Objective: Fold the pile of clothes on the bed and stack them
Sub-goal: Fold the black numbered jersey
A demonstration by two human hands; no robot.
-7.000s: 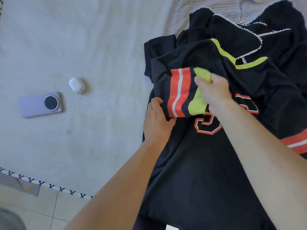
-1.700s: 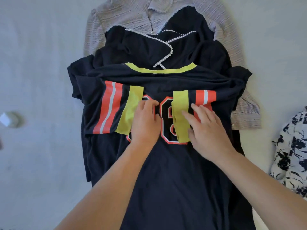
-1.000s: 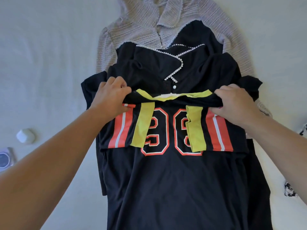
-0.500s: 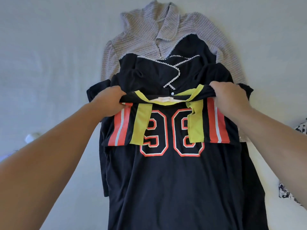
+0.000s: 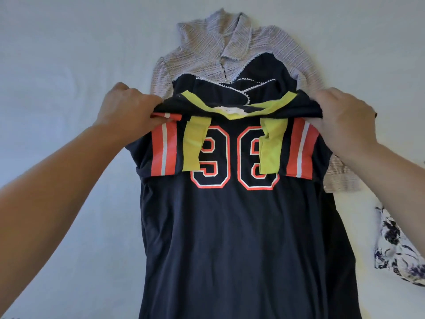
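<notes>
Now left hand (image 5: 128,109) and right hand (image 5: 345,113) each grip the jersey (image 5: 230,226) shoulders, jersey stretched between them.

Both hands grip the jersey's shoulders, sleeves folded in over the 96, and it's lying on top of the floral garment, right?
Not quite. In the head view the jersey, gripped by the left hand and right hand, lies over a dark pearl-trimmed top and a grey knit. The floral garment sits apart at the right.

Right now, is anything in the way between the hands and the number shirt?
No. The left hand and right hand already grip the top corners of the number shirt, with nothing visible between. It lies on a black top and a grey knit top.
</notes>
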